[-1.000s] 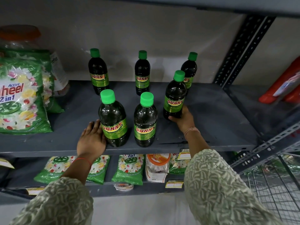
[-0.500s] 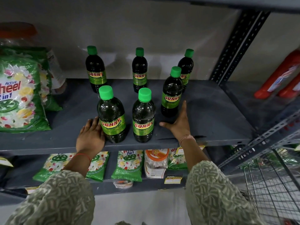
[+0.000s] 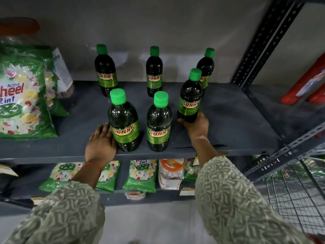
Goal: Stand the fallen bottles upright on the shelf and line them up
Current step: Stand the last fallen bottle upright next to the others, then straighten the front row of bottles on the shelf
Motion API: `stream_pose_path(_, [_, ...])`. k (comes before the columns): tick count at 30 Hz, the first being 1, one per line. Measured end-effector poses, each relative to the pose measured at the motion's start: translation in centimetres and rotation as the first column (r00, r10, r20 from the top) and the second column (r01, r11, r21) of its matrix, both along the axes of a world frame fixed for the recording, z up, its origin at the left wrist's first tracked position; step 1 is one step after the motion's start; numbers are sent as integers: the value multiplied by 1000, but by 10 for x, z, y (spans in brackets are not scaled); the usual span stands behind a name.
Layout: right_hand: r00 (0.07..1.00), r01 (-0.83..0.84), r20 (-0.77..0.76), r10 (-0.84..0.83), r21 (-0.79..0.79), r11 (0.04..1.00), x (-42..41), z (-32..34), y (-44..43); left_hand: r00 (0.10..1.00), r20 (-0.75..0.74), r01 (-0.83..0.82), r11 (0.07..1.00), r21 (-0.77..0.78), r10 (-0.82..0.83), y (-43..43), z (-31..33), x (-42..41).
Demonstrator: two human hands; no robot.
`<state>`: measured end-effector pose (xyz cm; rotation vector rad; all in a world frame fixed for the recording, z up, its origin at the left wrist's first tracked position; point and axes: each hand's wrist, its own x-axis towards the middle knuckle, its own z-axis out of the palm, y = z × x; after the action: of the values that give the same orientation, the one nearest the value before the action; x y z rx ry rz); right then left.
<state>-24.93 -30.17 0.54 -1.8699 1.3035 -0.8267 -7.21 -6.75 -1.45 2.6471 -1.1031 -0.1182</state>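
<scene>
From where I watch, the grey shelf (image 3: 228,120) carries six bottles (image 3: 159,120), all upright, none lying down that I can see, so I judge the standing-up done and only the lining-up left. Three stand along the back wall, evenly spread. In front, two stand level near the edge, while the right-hand bottle (image 3: 190,101) sits further back, out of row. My right hand (image 3: 197,125) is wrapped around its base. My left hand (image 3: 101,143) lies flat, palm against the front left bottle (image 3: 124,124). Each is dark, green-capped, with a green label.
</scene>
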Motion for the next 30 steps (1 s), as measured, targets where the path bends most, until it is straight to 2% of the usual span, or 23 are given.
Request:
stream_pose_path(7, [998,-32,56,34,-36,999,-44,-7,53,1000,-19,-1,1000,-5,1,-2,-3,0])
stream_pose_path(15, [1000,-31,0,31,-30,999,-63,-9,79,1000,-15,20,999,-30,-20,-1,-7,6])
stream_pose_path(17, [1000,-31,1,31,-25,999,-63,-8,80,998,-63,6,996,-89,-11,-3,-6,6])
stream_pose_path(18, [999,-31,22,31,-3,1000,-64,-8,81,993,-116,-46,984,-174,26,-1,-4,3])
stream_pose_path(19, [997,-34,63,32,35,999,-66,-8,81,982,-162,-145,939,-311,98,3,-1,-2])
stream_pose_path(20, [993,-50,110,41,84,995,-68,-8,81,961,-191,-266,849,-457,199,8,0,-10])
stream_pose_path(21, [987,-76,149,58,124,989,-70,-7,80,939,-183,-341,735,-586,290,17,2,-22])
stream_pose_path(22, [984,-101,161,79,135,986,-72,-7,79,930,-158,-347,655,-671,332,26,3,-41])
stream_pose_path(23, [984,-119,148,100,121,986,-73,-7,76,948,-146,-299,631,-716,284,33,4,-65])
stream_pose_path(24, [984,-134,130,122,94,986,-74,-7,74,975,-147,-222,649,-727,169,34,2,-90])
stream_pose_path(26, [983,-156,110,150,50,986,-73,-6,73,970,-238,-130,741,-659,-41,24,1,-134])
stream_pose_path(28, [982,-164,95,162,15,986,-73,-8,72,946,-308,-130,756,-641,-99,0,8,-155])
stream_pose_path(30, [986,-151,67,152,-21,988,-73,-12,69,908,-409,-205,750,-629,-94,-27,9,-154])
